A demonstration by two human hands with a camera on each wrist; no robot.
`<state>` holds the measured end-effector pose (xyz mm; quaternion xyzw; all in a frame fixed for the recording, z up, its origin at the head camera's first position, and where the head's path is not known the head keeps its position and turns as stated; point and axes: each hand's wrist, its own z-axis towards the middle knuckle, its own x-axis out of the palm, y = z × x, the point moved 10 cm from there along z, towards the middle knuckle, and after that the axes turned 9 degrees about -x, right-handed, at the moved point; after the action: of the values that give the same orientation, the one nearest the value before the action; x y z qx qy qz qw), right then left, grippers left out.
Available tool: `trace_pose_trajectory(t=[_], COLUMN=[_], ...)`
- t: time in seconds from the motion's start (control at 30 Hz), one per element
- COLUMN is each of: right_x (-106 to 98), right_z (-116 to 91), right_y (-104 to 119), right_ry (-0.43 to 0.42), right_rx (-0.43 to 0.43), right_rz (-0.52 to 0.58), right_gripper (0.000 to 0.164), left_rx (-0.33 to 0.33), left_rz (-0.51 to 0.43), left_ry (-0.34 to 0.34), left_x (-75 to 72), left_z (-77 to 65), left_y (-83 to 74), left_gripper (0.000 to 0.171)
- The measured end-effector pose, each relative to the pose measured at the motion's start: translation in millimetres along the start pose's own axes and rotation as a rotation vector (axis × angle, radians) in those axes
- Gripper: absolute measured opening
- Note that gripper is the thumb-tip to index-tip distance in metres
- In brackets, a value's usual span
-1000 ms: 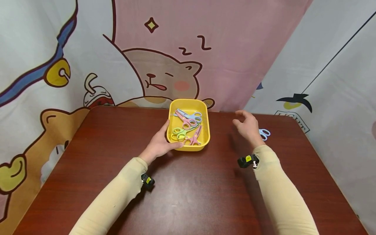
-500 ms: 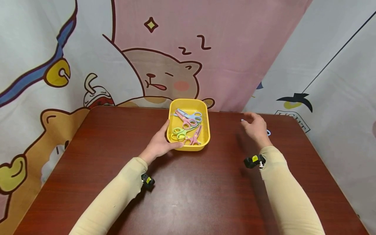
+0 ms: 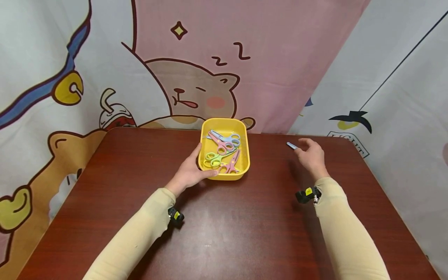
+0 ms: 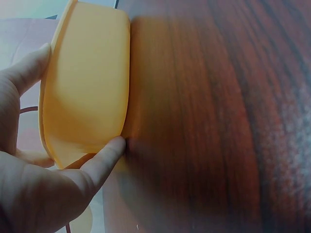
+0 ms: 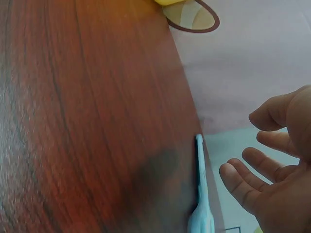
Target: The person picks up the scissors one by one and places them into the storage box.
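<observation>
A yellow plastic basket (image 3: 225,176) stands near the table's back edge, holding several small scissors: a light blue pair (image 3: 231,139), a pink pair (image 3: 222,144), a green pair (image 3: 217,158) and another pink pair (image 3: 231,163). My left hand (image 3: 188,171) grips the basket's near left corner, thumb on the front rim. In the left wrist view a finger touches the basket's outer wall (image 4: 87,73). My right hand (image 3: 311,156) hovers with loosely bent fingers over another light blue pair of scissors (image 5: 202,204) on the table. In the head view only its tip end shows; the hand hides the rest.
The dark red-brown wooden table (image 3: 224,225) fills the lower view. A printed curtain (image 3: 280,70) hangs right behind its back edge. Small black wrist cameras are strapped on both forearms.
My right hand has moved to the right over the light blue scissors, uncovering their tip end and covering their handles. The left hand and the basket stay in place.
</observation>
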<state>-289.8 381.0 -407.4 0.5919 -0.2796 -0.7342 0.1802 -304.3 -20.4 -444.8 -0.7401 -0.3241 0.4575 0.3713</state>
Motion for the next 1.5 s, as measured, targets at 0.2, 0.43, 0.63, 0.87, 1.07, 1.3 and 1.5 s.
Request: trace_pose_trajectory(t=[0.2,0.43,0.63,0.87,1.07,1.3,1.5], right_x=[-2.8,-9.7,-12.0,-11.7,-12.3,-12.2,-10.7], right_z=[-4.1,-6.5,-7.7,-11.6,-13.6,-13.9,-13.9], right_y=[-13.2,-28.2,-40.7,-55.0,-64.3,-71.2,-76.2], right_ry=[-0.01,-0.03,-0.02,-0.006,-0.026,-0.047,-0.023], right_rx=[0.017,0.01,0.035,0.093,0.118,0.105,0.125], right_rz=[-0.01,-0.038,-0.054,-0.053,-0.059,-0.055,-0.061], right_gripper=[0.047,0.046,0.047,0.048,0.048,0.048,0.051], left_rx=[-0.003,-0.005,-0.013,-0.012,-0.025,-0.022,-0.031], left_rz=[-0.001,0.005,0.004,0.012,0.007,0.016,0.01], left_ry=[-0.001,0.002,-0.001,0.0,0.006,-0.001,0.003], left_x=[-0.1,0.1,-0.9,-0.5,-0.7,-1.2,-1.2], left_z=[0.2,-0.5,-0.7,0.6,-0.8,0.0,-1.2], left_y=[1.5,1.0,1.5,1.7,1.7,1.9,2.6], left_gripper=[0.12,0.121,0.121,0.121,0.121,0.121,0.121])
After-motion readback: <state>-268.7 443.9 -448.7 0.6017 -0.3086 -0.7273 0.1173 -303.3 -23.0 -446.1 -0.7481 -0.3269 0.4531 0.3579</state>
